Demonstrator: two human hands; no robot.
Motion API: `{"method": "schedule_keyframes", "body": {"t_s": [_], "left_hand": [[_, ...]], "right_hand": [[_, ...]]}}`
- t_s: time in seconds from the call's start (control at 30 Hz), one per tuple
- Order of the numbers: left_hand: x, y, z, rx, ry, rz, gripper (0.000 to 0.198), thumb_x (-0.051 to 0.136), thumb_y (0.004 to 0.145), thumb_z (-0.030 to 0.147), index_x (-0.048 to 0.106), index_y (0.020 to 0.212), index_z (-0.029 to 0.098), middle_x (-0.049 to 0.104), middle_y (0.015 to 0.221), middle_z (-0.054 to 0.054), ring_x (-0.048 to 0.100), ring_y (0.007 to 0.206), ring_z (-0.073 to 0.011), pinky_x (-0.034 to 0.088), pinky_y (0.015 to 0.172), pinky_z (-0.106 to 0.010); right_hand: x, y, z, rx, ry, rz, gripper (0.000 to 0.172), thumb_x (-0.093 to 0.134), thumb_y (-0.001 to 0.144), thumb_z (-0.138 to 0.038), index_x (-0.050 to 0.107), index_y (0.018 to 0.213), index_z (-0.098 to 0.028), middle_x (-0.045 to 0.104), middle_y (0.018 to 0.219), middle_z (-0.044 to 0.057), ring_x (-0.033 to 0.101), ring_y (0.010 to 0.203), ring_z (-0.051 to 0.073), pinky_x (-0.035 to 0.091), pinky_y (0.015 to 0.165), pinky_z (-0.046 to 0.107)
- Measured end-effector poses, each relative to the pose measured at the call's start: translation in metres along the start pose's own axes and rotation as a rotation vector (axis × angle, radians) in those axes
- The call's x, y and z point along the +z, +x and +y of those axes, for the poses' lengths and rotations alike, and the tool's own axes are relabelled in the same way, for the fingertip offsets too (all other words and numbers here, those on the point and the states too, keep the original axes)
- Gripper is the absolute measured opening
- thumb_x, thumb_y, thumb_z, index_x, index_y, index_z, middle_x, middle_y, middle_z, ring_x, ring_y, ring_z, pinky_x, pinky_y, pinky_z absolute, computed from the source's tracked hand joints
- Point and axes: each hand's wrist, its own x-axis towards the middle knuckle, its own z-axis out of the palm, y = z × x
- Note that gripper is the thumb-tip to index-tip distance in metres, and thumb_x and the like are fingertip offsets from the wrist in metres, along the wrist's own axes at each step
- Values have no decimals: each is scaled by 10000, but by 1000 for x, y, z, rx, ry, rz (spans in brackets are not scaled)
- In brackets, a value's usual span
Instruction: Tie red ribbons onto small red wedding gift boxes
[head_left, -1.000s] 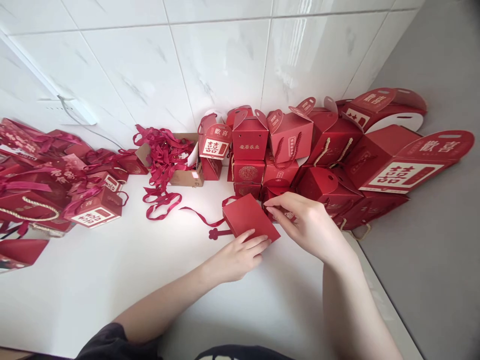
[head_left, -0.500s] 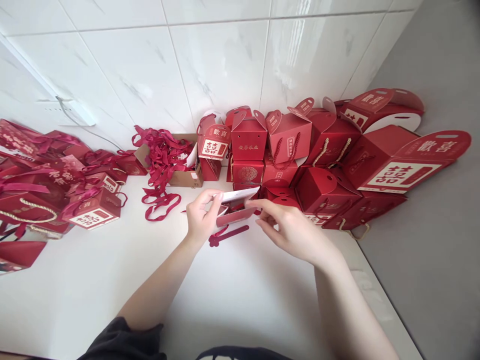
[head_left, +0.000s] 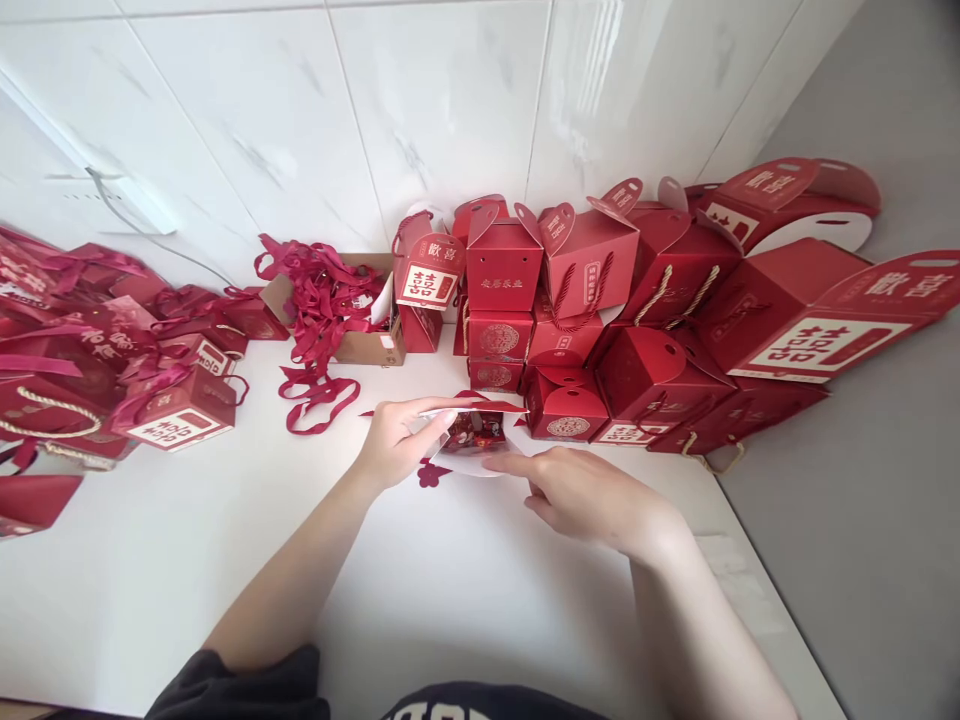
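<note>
A small red gift box with a white inside (head_left: 466, 465) is in front of me, its top open and its near flap folded down towards me. Inside lie small wrapped items (head_left: 480, 428), dark, red and glossy, too small to name. My left hand (head_left: 394, 445) pinches the box's left side between thumb and fingers. With its index finger stretched out, my right hand (head_left: 592, 500) touches the near flap; its other fingers are loosely bent and hold nothing. A dark red flower-shaped tag end (head_left: 430, 474) shows under the box, the rest of it hidden.
Stacked red gift boxes (head_left: 570, 405) stand along the wall to the right, beside a grey panel (head_left: 862, 480). A cardboard box (head_left: 367, 348) overflows with red ribbons (head_left: 326, 300). More red boxes with ribbons (head_left: 184, 405) crowd the left of the white table (head_left: 420, 600).
The near flap has swung down towards me, so the contents show. My right index finger has moved from the box's right top edge onto that flap. My left hand keeps its hold.
</note>
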Motion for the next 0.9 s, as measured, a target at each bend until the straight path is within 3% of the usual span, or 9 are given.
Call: {"method": "schedule_keyframes", "body": {"t_s": [0.17,0.4,0.5,0.57,0.67,0.77,0.9], "left_hand": [[-9,2,6,-37,-2,33,270,615,890,379,766,1039,212,757,1051,-53,706,940,-217,561,840,-294],[-13,1,4,-51,100,-33,281,619,878,401,758,1048,225,756,1038,-52,716,828,-196,568,646,-244],[-16,3,-1,97,83,-127,383,628,863,415,683,1198,239,699,1195,-84,690,1017,-247,585,773,-303],[-18,5,-4,205,77,-196,613,733,770,425,572,1337,257,613,1331,-107,594,1211,-301,539,954,-388],[-18,7,-6,196,135,-233,838,812,686,404,444,1430,286,524,1421,-123,513,1303,-330,466,1055,-452],[-14,7,-10,120,140,-174,624,720,794,391,499,1368,289,584,1350,-100,564,1250,-288,489,1027,-402],[-9,10,-19,15,66,-4,261,652,853,405,666,1046,230,713,1038,-51,691,963,-209,561,838,-297]], "right_hand": [[-2,-1,-2,15,-4,-41,698,458,791,-47,499,1389,-405,684,914,45,650,832,229,364,634,266],[-1,1,-4,20,-13,-43,676,471,801,-42,522,1374,-397,694,900,39,662,808,226,370,631,263],[-2,9,-3,9,31,91,627,487,841,-63,491,1398,-349,676,827,24,643,736,213,374,615,258],[-3,14,-1,8,100,232,600,462,882,-69,448,1423,-330,683,896,26,638,747,204,400,631,256],[-5,18,1,16,167,333,550,435,915,-76,455,1404,-327,679,933,22,626,725,186,437,653,257],[-9,15,1,-34,233,311,447,453,934,-117,515,1328,-320,663,874,7,615,698,175,453,645,253],[-11,12,1,-21,393,446,410,490,939,-170,444,1336,-261,651,892,4,621,729,165,470,687,260]]}}
